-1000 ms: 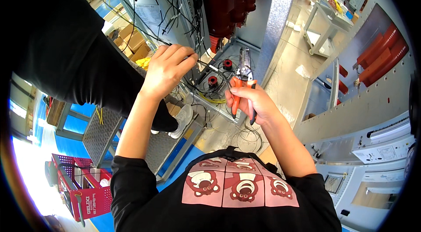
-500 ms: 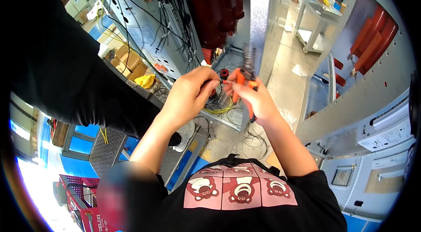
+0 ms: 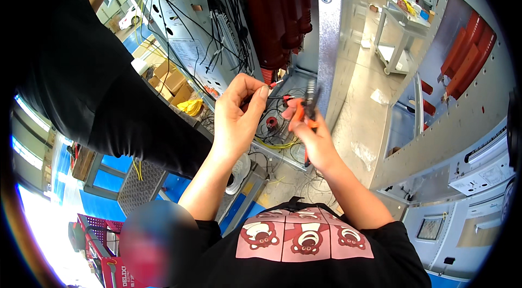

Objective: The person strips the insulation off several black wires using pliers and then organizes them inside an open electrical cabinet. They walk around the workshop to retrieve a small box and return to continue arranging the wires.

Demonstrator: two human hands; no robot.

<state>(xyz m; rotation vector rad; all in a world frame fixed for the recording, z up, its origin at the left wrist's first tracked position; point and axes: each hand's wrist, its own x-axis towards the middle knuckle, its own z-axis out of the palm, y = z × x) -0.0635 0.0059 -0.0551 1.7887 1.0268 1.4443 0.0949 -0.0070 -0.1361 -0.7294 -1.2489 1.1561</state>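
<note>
Near the middle of the frame, the left hand (image 3: 237,119) pinches a small red-ended wire (image 3: 273,85) between thumb and forefinger — likely light and bendy, best held just behind its end. Right of centre, the right hand (image 3: 317,140) wraps its fingers round orange-handled pliers (image 3: 310,104) — probably stiff, heavier, best gripped by the handles.

Bright overall, daylight-like. Lower left blown to white, rainbow flare along left rim. Fisheye: black corners, cabinet panel (image 3: 418,160) bowing toward right edge. Co-worker's black trousers (image 3: 147,119) crushed, little fold detail. Dark red insulators (image 3: 274,13) dim, shaded. Pale sheen on floor tiles (image 3: 353,106). Wire stripper (image 3: 310,108) motion-blurred; left hand (image 3: 238,116) crisper. Round smeared patch (image 3: 157,244) hides left sleeve (image 3: 209,233) area.
</note>
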